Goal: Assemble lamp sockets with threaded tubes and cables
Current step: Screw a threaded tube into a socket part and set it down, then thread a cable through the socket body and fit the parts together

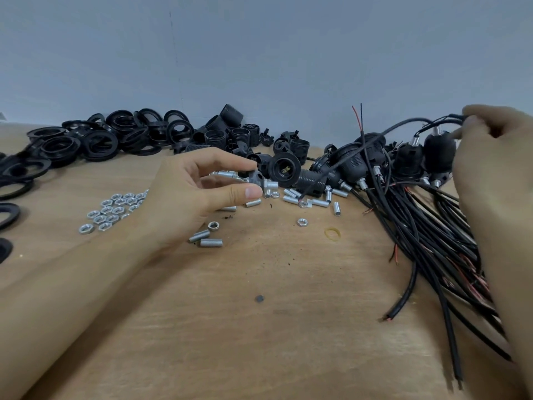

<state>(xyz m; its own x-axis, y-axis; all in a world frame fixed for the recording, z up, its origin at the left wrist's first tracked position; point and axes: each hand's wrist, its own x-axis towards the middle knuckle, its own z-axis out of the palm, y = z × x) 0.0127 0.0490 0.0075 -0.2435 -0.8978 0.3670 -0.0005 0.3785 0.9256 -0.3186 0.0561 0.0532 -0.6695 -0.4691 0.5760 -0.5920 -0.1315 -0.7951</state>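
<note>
The left hand (184, 194) pinched a socket cap (256, 179) with its tube (271, 185) above the loose tubes (291, 200); right of them, the right hand (496, 157) pinched a cable (403, 125).

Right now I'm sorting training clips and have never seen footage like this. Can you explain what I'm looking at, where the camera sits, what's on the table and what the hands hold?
This is one picture from a wide-angle camera worn on a person's head, looking forward and down at their two bare hands. There is no robot. The left hand pinches a small black socket part with a short threaded tube sticking out of it. The right hand grips a thin black cable near the right edge. On the wooden table lie black rings at the back left, black socket shells in the middle, silver nuts, loose threaded tubes and a yellow rubber band. On the right lies a bundle of cables with finished sockets on them.
</note>
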